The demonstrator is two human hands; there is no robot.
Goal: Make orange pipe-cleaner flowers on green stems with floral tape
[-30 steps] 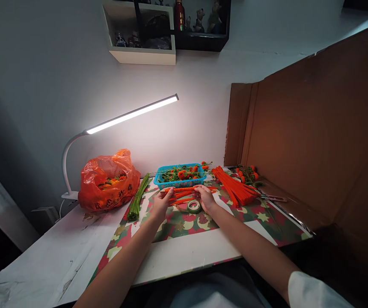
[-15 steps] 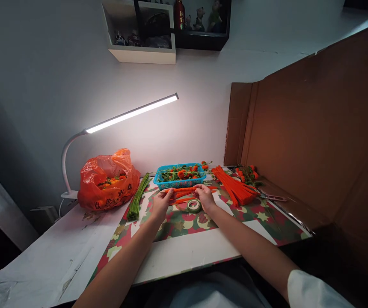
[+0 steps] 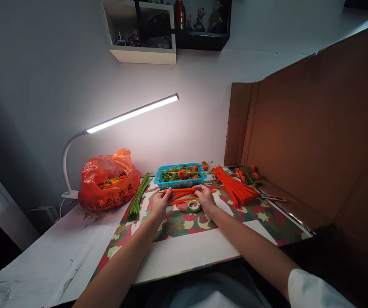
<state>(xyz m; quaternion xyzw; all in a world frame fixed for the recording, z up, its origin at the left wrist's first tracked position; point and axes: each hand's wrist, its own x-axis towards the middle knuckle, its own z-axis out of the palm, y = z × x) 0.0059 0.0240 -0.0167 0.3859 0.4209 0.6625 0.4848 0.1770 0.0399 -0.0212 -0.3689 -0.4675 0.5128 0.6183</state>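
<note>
Between my two hands an orange pipe cleaner (image 3: 184, 190) is stretched level, and its middle part looks coiled. My left hand (image 3: 161, 203) pinches one end between thumb and fingers. At the other end my right hand (image 3: 206, 198) is closed on it in the same way. More loose orange pipe cleaners lie on the table just under my hands. A roll of green tape (image 3: 194, 207) rests flat beside my right hand. Behind my hands stands a blue basket (image 3: 179, 184) with orange flowers and green stems.
A red plastic bag (image 3: 110, 201) with orange flowers stands left, near a lit lamp (image 3: 132, 114). Bundles of green pipe cleaners (image 3: 138, 199) and orange pipe cleaners (image 3: 237, 188) flank the basket. Finished-looking flowers (image 3: 246, 173) and scissors (image 3: 274, 197) lie by the cardboard wall (image 3: 315, 128) at right.
Both hands stay almost in place, still holding the orange pipe cleaner at its ends. Only slight finger shifts show; nothing else has moved.
</note>
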